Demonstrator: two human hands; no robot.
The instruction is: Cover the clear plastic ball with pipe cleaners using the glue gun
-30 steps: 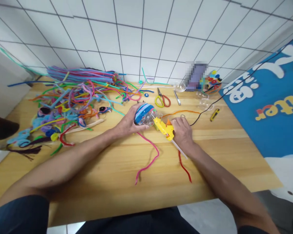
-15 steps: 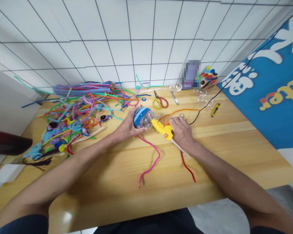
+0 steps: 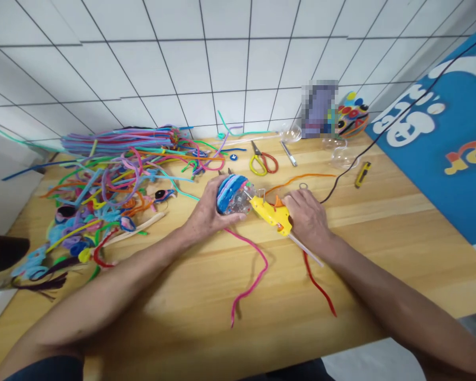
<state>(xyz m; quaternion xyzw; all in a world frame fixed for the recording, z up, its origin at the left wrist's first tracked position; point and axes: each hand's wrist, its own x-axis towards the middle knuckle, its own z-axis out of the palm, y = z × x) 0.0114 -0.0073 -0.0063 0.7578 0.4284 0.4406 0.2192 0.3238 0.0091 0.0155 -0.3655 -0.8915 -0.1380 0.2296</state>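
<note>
My left hand (image 3: 207,211) is wrapped round a clear plastic ball (image 3: 235,197), part of which is covered with blue, pink and light-blue pipe cleaner. A pink pipe cleaner (image 3: 257,253) trails from beneath the ball toward the table's front. In my right hand (image 3: 307,214) is a yellow hot glue gun (image 3: 270,212) with an orange trigger and a clear glue stick (image 3: 307,251) jutting from its back. The gun's nozzle points at the ball's uncovered side, touching or very near it. A red pipe cleaner (image 3: 319,286) lies below my right wrist.
Loose pipe cleaners (image 3: 115,185) heap up on the left, with a bundle (image 3: 119,140) behind. Scissors (image 3: 263,161), a silver cutter (image 3: 289,153), clear half-balls (image 3: 343,157) and a yellow craft knife (image 3: 363,175) lie farther back. A black cord (image 3: 351,163) crosses the right side.
The camera view has shifted and come somewhat closer. Both hands keep their holds, and the glue gun's nozzle stays at the ball's clear side.
</note>
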